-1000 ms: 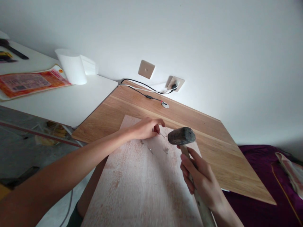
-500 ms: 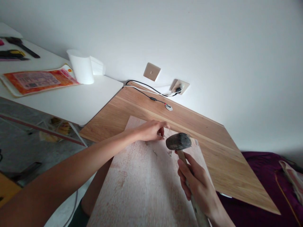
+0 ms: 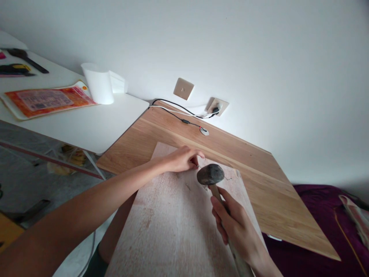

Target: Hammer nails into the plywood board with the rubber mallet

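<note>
My right hand (image 3: 239, 223) is wrapped round the handle of a mallet (image 3: 211, 174) with a dark, rounded head. The mallet head is over the far part of a pale, worn wooden board (image 3: 173, 219), close to my left hand. My left hand (image 3: 183, 159) rests at the board's far side with curled fingers, pinching a thin nail (image 3: 198, 166) that is mostly hidden. Small bent metal bits, one of them a wire-like piece (image 3: 228, 178), are on the board around the mallet.
Beneath the board lies a wood-grain panel (image 3: 288, 215) against the wall, with cables (image 3: 173, 110) running to a socket (image 3: 217, 105). At left, a white table (image 3: 127, 111) bears a paper roll (image 3: 99, 84), an orange packet (image 3: 52, 100) and tools. Purple cloth (image 3: 317, 204) is at right.
The mallet and my right hand have shifted a little to the left, towards my left hand, uncovering a wire-like piece on the board. My left hand keeps nearly the same place.
</note>
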### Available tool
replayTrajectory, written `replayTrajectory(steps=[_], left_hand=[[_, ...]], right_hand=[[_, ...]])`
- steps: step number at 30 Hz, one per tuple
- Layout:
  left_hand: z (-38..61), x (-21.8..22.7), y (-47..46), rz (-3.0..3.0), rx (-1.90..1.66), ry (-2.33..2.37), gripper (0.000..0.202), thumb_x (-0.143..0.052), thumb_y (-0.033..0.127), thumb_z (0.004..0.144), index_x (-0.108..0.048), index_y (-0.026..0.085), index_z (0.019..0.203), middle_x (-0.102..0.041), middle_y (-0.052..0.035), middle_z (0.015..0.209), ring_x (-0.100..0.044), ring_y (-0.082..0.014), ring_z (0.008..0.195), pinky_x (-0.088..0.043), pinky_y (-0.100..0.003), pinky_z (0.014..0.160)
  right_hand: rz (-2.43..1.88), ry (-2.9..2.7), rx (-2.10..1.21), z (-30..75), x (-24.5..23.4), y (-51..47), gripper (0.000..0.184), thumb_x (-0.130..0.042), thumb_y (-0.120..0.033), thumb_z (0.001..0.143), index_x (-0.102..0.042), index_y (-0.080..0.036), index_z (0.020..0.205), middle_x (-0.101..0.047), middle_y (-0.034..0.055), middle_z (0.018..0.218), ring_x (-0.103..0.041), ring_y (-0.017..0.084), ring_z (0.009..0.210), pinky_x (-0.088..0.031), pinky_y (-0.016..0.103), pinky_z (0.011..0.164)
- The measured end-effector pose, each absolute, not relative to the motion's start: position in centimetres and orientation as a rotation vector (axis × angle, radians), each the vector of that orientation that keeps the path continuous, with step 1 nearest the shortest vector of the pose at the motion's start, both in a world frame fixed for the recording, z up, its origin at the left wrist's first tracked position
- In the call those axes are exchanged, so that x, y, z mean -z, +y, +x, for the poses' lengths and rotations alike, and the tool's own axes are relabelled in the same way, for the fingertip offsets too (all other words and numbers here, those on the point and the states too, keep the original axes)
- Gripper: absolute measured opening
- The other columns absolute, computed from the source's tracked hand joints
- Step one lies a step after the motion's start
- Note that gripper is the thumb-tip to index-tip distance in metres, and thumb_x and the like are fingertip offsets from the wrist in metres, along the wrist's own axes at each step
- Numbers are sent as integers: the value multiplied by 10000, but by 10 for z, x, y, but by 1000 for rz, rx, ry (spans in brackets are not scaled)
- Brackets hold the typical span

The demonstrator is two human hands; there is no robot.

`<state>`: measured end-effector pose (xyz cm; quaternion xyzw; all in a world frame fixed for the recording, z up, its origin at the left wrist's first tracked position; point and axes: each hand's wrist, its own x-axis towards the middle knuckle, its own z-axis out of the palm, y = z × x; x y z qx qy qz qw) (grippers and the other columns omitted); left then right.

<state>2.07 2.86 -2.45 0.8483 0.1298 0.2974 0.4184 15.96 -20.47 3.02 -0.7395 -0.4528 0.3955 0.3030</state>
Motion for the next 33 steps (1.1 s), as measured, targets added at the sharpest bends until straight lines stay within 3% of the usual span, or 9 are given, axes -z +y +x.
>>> replayTrajectory(steps=[10, 15, 20, 24, 33], left_hand=[[17, 15, 26, 2148, -656, 293, 424, -703, -22, 852, -746, 125, 1248, -808, -45, 865, -720, -142, 753, -492, -234, 716], [17, 16, 25, 2171, -696, 379, 492, -810, 18, 823, -730, 145, 1291, -826, -47, 919, -729, -151, 801, -508, -253, 766], [17, 19, 24, 2170, -733, 347, 476, -773, -4, 847, -725, 143, 1297, -840, -58, 947, -763, -161, 839, -540, -264, 799], [17, 22, 25, 2194, -774, 293, 421, -772, -12, 853, -735, 116, 1253, -841, -83, 959, -774, -175, 857, -550, -267, 791], [20, 28, 28, 2175, -751, 294, 455, -680, -43, 882, -704, 165, 1285, -820, -25, 921, -757, -142, 843, -517, -239, 783]], right_hand=[[-1928, -1284, -953, 167, -43, -172, 553, -582, -747, 974, -569, -197, 1022, -527, -70, 655, -422, 45, 373, -312, 184, 354], [-1928, -1180, -951, 165, -44, -189, 568, -585, -739, 994, -602, -193, 1149, -520, -73, 665, -393, 38, 383, -310, 179, 364], [-1970, -1127, -1016, 151, -42, -210, 671, -569, -746, 996, -593, -186, 1365, -488, -86, 649, -378, 41, 389, -278, 173, 377], [-1993, -1170, -1031, 149, -37, -214, 685, -565, -732, 996, -612, -161, 1373, -470, -87, 640, -394, 53, 407, -294, 188, 390], [-1979, -1220, -1016, 157, -47, -203, 658, -538, -717, 1023, -578, -171, 1388, -477, -92, 625, -395, 53, 391, -293, 175, 386]])
